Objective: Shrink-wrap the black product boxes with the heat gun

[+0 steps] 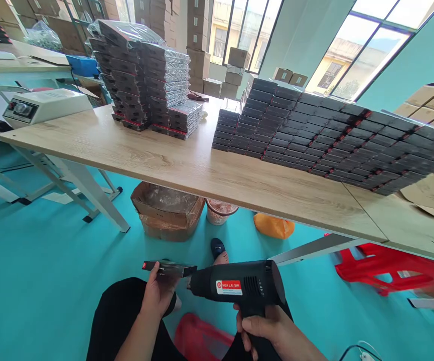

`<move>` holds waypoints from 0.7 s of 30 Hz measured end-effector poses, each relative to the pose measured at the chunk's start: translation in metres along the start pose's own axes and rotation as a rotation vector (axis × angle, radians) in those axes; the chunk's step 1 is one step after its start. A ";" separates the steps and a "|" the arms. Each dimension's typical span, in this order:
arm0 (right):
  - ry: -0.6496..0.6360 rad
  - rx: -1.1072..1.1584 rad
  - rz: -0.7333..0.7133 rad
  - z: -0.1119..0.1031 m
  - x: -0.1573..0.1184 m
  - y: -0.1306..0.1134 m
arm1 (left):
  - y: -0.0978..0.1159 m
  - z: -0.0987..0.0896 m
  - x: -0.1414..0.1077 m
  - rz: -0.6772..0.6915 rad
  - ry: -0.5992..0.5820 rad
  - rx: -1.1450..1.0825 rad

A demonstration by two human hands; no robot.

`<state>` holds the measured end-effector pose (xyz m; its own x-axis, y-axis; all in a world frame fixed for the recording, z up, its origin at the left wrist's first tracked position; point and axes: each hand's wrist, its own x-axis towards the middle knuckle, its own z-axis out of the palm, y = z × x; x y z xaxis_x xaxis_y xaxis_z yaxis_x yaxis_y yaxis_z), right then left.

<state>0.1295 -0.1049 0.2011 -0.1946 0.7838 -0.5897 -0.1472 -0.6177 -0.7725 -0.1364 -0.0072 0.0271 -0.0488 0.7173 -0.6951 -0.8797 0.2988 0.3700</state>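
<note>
In my left hand [158, 296] is a flat black box [169, 269], held level over my lap with the thumb on its near edge. My right hand [264, 328] wraps round the handle of a black heat gun [235, 283] with a red and white label. The gun's nozzle points left, close to the right end of the box; whether they touch I cannot tell. On the table ahead stand stacks of black boxes in loose clear film [152, 80] at the left, and a long wall of stacked black boxes [322, 135] at the right.
The wooden table [156, 158] crosses in front of me. Beneath it are an open carton [164, 220], a bin [219, 213] and an orange bag [274, 225]. A beige machine [47, 106] stands left. A red plastic stool [397, 265] is at the right, and a cable [352, 348] lies lower right.
</note>
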 end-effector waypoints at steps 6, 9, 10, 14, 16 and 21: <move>0.039 -0.072 0.002 0.007 0.010 0.001 | -0.001 -0.002 0.000 0.001 0.021 0.009; 0.022 -0.082 -0.005 0.010 0.011 -0.002 | -0.001 -0.003 0.000 0.010 0.030 0.019; 0.048 -0.095 -0.018 0.011 0.011 -0.003 | -0.001 -0.002 0.000 0.009 0.034 0.020; 0.016 -0.161 0.045 0.015 0.011 -0.001 | -0.002 -0.001 0.000 -0.012 0.013 0.016; -0.035 -0.145 0.051 0.018 0.012 0.000 | -0.003 -0.001 0.000 -0.009 0.014 0.011; 0.096 -0.134 -0.045 0.021 0.015 -0.006 | -0.004 -0.002 0.002 -0.006 0.062 -0.025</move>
<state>0.1069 -0.0907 0.2016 -0.0965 0.8171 -0.5684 -0.0221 -0.5727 -0.8195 -0.1341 -0.0076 0.0231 -0.0723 0.6747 -0.7345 -0.8914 0.2867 0.3510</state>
